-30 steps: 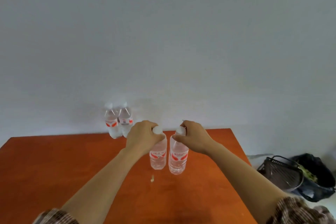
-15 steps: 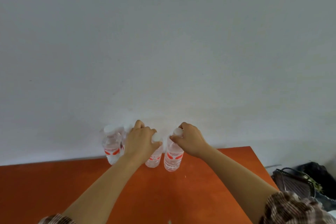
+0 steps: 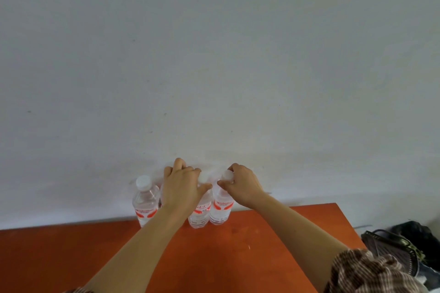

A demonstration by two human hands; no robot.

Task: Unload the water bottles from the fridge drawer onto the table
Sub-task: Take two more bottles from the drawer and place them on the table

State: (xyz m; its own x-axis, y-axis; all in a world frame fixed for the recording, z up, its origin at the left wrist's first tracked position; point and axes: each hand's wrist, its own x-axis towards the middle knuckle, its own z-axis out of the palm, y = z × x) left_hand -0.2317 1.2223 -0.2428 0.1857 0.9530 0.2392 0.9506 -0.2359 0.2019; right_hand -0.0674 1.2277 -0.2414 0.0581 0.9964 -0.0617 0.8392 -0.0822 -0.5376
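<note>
Bottles: my left hand (image 3: 182,188) grips the cap of a clear plastic water bottle with a red label (image 3: 200,214), and my right hand (image 3: 240,185) pinches the white cap of the neighbouring bottle (image 3: 220,209). Hands apart. Both bottles stand upright, side by side, at the far edge of the orange table (image 3: 71,257) by the pale grey wall (image 3: 214,66). A third bottle (image 3: 145,200) stands free just left; possibly a fourth behind my left hand, mostly hidden.
</note>
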